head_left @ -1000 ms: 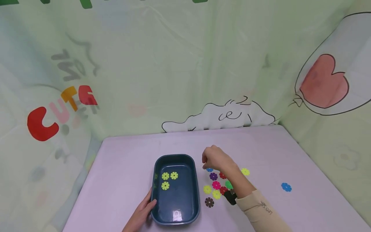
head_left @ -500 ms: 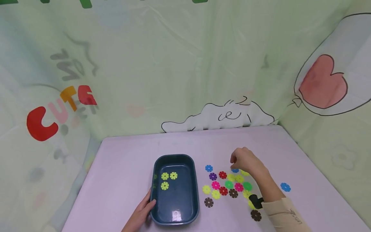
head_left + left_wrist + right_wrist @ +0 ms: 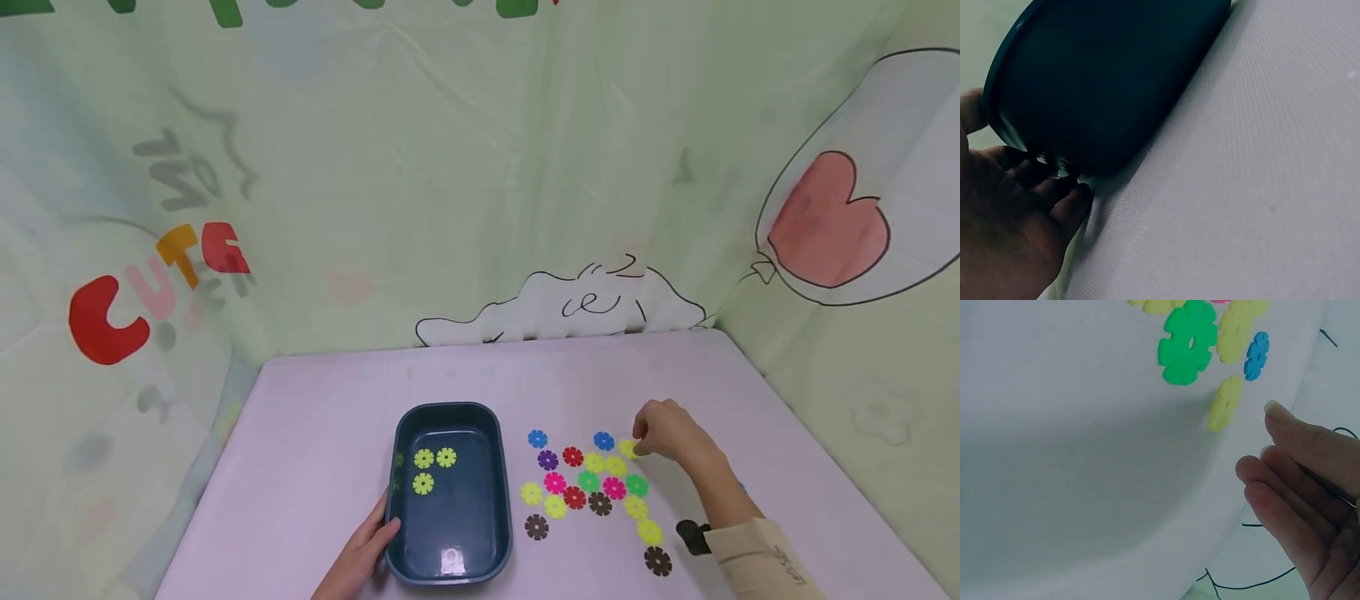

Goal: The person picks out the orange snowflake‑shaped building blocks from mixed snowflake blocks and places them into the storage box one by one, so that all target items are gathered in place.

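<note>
Tray (image 3: 450, 525), glossy, in left hand (image 3: 363, 546), yellow disc (notched) (image 3: 1225, 403) near right hand (image 3: 667, 430)

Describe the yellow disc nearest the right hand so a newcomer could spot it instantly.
Find the dark blue tray on the table; to its right lie scattered colourful discs. Along their far side, look just right of a blue disc. The yellow disc there sits farthest back of the loose yellow ones.

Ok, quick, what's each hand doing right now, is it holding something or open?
Left hand: holding the dark blue tray by its side.
Right hand: open, holding nothing, near a yellow piece.
</note>
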Demonstrator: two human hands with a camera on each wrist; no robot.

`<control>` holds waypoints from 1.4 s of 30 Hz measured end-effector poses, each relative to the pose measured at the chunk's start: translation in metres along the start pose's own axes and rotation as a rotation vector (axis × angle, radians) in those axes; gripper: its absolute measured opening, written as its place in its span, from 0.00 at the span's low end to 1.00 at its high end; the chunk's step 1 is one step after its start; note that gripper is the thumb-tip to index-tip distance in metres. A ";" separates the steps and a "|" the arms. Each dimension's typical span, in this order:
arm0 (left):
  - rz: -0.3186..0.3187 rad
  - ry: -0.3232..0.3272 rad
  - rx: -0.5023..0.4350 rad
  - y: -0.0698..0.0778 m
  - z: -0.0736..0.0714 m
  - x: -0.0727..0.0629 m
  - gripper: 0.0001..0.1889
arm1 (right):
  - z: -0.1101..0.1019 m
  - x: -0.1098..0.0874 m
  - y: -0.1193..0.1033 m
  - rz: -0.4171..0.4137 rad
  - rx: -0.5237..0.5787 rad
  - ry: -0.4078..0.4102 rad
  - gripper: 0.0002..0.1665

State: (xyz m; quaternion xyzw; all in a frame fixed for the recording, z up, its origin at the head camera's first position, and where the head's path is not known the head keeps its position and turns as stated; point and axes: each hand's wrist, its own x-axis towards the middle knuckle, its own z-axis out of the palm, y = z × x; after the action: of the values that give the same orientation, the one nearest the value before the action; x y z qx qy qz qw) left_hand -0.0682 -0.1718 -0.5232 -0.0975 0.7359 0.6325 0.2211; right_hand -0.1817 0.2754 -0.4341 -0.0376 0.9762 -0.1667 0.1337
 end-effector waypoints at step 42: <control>-0.002 0.003 0.030 0.000 -0.001 0.000 0.44 | 0.027 0.020 0.001 -0.020 -0.079 0.015 0.17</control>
State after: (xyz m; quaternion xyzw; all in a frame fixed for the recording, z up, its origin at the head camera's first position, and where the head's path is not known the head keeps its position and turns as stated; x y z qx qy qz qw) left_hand -0.0684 -0.1727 -0.5234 -0.0961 0.7454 0.6211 0.2221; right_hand -0.1936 0.2655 -0.4645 -0.0511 0.9826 -0.1296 0.1230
